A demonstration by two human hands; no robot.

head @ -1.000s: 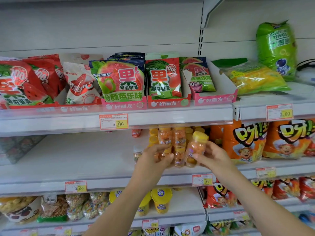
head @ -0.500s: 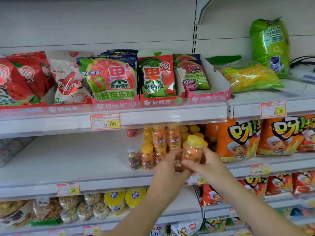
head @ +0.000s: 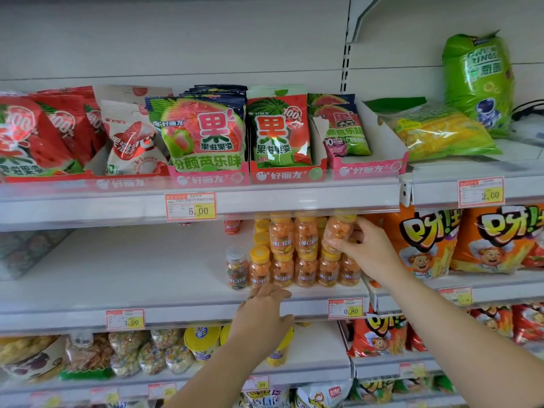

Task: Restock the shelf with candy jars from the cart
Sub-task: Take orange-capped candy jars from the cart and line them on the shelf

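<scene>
Holding, in the right hand [head: 369,253]: one candy jar [head: 338,234], orange sweets, yellow lid. Fingers and thumb are curled round its lower half. The jar is tilted, its lid close under the upper shelf [head: 294,201] and its base just over the bottom row [head: 306,270] of jars (whether it touches a lid there cannot be told).

Left hand [head: 265,312]: at the front edge of the shelf [head: 132,275], fingers loosely bent, gripping nothing, just below the bottom row.

Stock on the shelf: the bottom row stands along the front. Two stacked jars [head: 294,235] sit on its lids, just left of the held jar, with more jars behind. A grey-lidded jar [head: 235,267] ends the row on the left, and snack bags [head: 421,240] are close on the right.

Hazards, as judged:
- A jar released while tilted would likely slide off the small lid beneath and roll forward off the edge.
- There is little room under the upper shelf, so the lid may catch and tip the jar sideways.
- A sideways knock would topple the stacked jars, each resting only on a lid.
- The left hand is low and could catch a falling jar, but not several.
</scene>
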